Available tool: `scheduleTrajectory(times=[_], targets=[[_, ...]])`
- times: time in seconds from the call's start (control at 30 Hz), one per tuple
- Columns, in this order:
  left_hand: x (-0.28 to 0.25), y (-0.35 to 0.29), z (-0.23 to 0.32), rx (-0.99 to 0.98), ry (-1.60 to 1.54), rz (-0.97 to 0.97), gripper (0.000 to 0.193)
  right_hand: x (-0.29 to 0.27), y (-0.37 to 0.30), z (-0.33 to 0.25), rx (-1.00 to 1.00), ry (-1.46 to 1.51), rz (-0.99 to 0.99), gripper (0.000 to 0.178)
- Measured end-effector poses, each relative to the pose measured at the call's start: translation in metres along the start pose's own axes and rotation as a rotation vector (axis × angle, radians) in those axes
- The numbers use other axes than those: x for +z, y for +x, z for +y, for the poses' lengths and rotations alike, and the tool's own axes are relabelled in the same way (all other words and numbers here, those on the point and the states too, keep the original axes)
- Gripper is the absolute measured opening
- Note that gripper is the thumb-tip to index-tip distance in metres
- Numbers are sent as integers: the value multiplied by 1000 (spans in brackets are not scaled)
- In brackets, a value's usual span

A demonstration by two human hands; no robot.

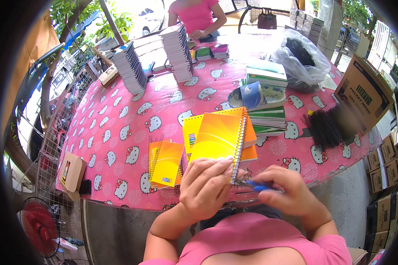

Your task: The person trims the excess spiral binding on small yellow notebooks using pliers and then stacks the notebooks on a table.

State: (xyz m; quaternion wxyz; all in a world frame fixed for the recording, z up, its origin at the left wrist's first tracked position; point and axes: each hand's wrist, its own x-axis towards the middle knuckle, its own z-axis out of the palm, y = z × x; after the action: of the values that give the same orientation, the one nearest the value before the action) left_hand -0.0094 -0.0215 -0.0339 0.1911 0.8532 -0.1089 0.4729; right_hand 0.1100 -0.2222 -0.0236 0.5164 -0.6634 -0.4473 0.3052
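My left hand (206,187) grips the lower end of a yellow-orange spiral notebook (219,137), its coil along the right side. My right hand (292,190) is closed around blue-handled pliers (260,186), whose metal tip is at the bottom end of that coil. The fingers hide part of the tip. Behind the held notebook lie more yellow and orange notebooks (250,153). To the left, a small pile of similar spiral notebooks (169,161) rests on the pink patterned tablecloth (124,165).
A slide sandal (254,96) sits on green-edged notebooks (265,117). Black coils (325,128) lie beside a cardboard box (362,95). A plastic bag (303,66) and tall notebook stacks (177,53) stand farther back. Another person (194,20) is across the table. A red fan (40,227) stands lower left.
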Motion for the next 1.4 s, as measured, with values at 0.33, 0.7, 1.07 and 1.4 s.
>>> scheduleTrajectory(times=[0.33, 0.7, 1.07, 1.4], targets=[[-50, 13, -29, 49, 207, 266, 32, -14, -28, 128, -133, -826, 410, 45], [-146, -1, 33, -283, 308, 45, 30, 76, 48, -14, -862, -450, 71, 61], [-150, -43, -53, -304, 359, -70, 29, 196, 111, 34, -576, 1, 111, 42], [-101, -125, -169, -1204, -321, -61, 82, 212, 131, 76, -132, -229, 238, 48]])
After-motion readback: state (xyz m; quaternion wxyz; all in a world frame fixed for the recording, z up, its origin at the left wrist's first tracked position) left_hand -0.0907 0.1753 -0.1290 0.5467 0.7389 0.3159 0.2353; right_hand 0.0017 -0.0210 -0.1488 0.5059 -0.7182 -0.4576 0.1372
